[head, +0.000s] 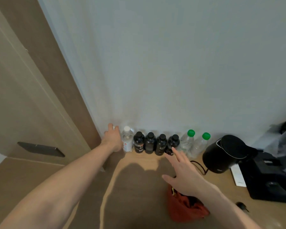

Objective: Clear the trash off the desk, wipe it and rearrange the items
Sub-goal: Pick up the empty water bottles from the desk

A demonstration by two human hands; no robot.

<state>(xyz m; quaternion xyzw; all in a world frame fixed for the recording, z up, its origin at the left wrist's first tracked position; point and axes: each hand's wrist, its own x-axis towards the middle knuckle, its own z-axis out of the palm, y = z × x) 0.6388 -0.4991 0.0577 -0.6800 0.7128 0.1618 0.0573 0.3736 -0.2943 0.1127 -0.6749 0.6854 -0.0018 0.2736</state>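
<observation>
A row of bottles stands on the wooden desk (139,176) against the wall: a clear bottle with a white cap (127,140), several black bottles (150,142) and two clear bottles with green caps (187,141). My left hand (112,138) reaches to the row's left end and curls round another clear bottle. That bottle is mostly hidden behind the hand. My right hand (183,172) hovers over the desk with fingers spread. Its fingertip lies at the rightmost black bottle (172,142).
A black kettle (224,154) with its cable (199,165) stands right of the bottles. Beside it are a black machine (271,180) and a white paper (238,176). A red pouch (186,209) lies under my right wrist. A wooden cabinet door (31,104) borders the desk's left.
</observation>
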